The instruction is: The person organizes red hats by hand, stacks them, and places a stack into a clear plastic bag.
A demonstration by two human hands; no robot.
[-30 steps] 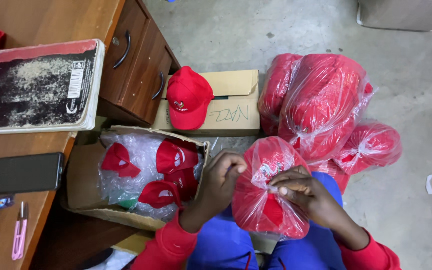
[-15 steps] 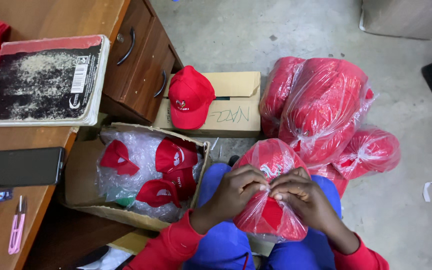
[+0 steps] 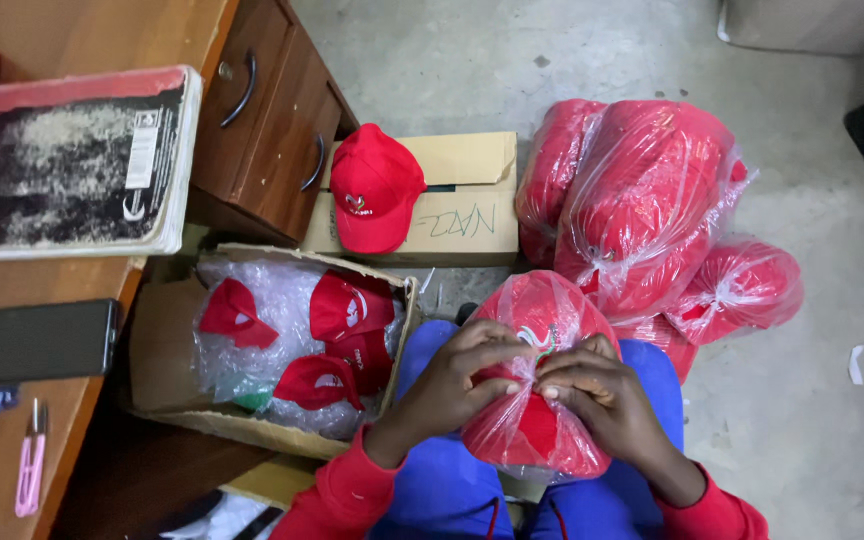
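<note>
A clear plastic bag stuffed with red caps rests on my lap, over blue trousers. My left hand and my right hand both pinch the bag's plastic at its middle, fingertips meeting. Just to my left an open cardboard box holds several red caps in bubble wrap. One loose red cap lies on a closed cardboard box further away.
Tied plastic bags of red caps are piled on the concrete floor at the right. A wooden desk with drawers at the left carries a worn notebook, a black phone and pink snips.
Both hands have drawn together on the bag's middle and the bag has sunk lower onto my lap. The camera has tilted slightly.
</note>
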